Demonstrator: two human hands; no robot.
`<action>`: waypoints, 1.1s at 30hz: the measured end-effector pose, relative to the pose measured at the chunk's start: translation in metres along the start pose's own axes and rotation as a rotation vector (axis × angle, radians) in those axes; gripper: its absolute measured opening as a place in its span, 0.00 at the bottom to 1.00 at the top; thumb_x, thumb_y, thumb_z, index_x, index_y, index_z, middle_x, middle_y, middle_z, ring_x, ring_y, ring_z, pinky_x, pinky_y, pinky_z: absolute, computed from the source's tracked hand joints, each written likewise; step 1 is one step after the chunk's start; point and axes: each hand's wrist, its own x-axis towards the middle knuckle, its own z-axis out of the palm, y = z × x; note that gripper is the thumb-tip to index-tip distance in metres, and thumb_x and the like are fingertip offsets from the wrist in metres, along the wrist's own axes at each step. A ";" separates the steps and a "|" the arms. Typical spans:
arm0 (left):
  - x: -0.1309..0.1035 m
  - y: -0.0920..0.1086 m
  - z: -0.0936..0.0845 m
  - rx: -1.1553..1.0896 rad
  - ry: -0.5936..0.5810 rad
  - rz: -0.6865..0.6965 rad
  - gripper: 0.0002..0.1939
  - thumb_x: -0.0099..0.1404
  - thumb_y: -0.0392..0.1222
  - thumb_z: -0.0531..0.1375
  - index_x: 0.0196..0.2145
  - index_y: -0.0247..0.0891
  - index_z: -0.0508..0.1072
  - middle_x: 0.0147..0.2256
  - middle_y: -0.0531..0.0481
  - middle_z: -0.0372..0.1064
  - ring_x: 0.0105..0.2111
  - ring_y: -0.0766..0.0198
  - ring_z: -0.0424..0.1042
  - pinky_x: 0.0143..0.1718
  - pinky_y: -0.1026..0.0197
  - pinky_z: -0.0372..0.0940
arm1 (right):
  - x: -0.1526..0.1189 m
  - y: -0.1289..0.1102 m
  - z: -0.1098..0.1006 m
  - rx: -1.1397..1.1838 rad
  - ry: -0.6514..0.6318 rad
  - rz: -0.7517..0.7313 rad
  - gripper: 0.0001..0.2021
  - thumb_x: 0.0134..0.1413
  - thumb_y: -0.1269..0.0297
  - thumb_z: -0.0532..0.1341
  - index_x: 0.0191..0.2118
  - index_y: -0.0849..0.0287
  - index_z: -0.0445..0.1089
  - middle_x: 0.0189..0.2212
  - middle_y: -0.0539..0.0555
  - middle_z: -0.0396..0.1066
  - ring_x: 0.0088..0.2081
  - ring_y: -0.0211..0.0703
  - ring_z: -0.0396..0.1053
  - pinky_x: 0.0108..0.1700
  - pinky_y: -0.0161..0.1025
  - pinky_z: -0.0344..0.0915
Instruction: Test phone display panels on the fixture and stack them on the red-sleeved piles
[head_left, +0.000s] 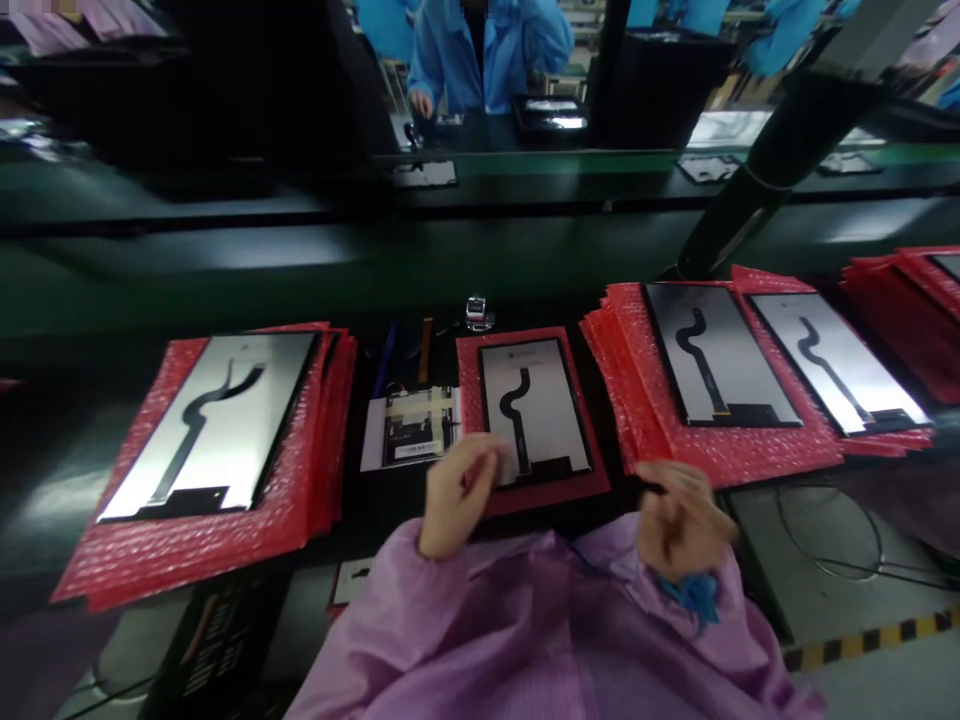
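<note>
In the centre, a grey display panel [551, 400] with a curved black flex cable lies on a single red bubble sheet [472, 375]. My left hand [459, 495] is at the panel's lower left corner, its fingers curled and pinched together; whatever they hold is too small and blurred to name. Further right, my right hand [684, 520] hovers in front of the right-hand stack's near edge, apart from the centre panel. Its fingers are bent and smeared by motion, and no held object can be made out. A blue band [697, 597] is at that wrist.
Red bubble sheets topped with panels stand at left [326, 440] and right [630, 400]. Between the left stack and centre panel lie a taped part [416, 425], a blue pen-like tool [385, 360] and a small metal item [477, 312]. A slanted post [757, 200] rises behind.
</note>
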 end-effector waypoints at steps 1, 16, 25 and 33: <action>0.009 -0.012 -0.014 0.083 0.090 -0.034 0.09 0.71 0.36 0.55 0.38 0.40 0.76 0.37 0.49 0.78 0.40 0.62 0.77 0.46 0.59 0.71 | 0.010 -0.007 0.014 -0.054 -0.056 -0.115 0.14 0.55 0.48 0.63 0.45 0.45 0.75 0.44 0.56 0.77 0.54 0.60 0.71 0.63 0.64 0.63; 0.111 -0.110 -0.033 0.601 0.027 -0.227 0.32 0.62 0.29 0.60 0.64 0.34 0.61 0.58 0.30 0.61 0.56 0.39 0.68 0.55 0.38 0.67 | 0.121 -0.009 0.095 -0.978 -0.569 -0.327 0.62 0.49 0.33 0.65 0.74 0.73 0.39 0.74 0.74 0.27 0.75 0.68 0.24 0.74 0.63 0.32; 0.116 -0.124 -0.041 -0.251 0.326 -0.451 0.38 0.53 0.27 0.66 0.60 0.40 0.62 0.43 0.47 0.71 0.33 0.66 0.76 0.41 0.60 0.73 | 0.122 -0.041 0.110 -0.949 -0.481 -0.473 0.48 0.58 0.41 0.63 0.71 0.74 0.50 0.70 0.78 0.48 0.72 0.73 0.45 0.70 0.67 0.48; 0.111 -0.108 -0.043 -0.392 0.394 -0.335 0.16 0.65 0.54 0.65 0.39 0.38 0.73 0.27 0.52 0.75 0.27 0.66 0.76 0.29 0.65 0.70 | 0.124 -0.020 0.108 -0.693 -0.606 -0.674 0.41 0.60 0.52 0.66 0.72 0.63 0.51 0.70 0.70 0.53 0.71 0.64 0.50 0.71 0.64 0.53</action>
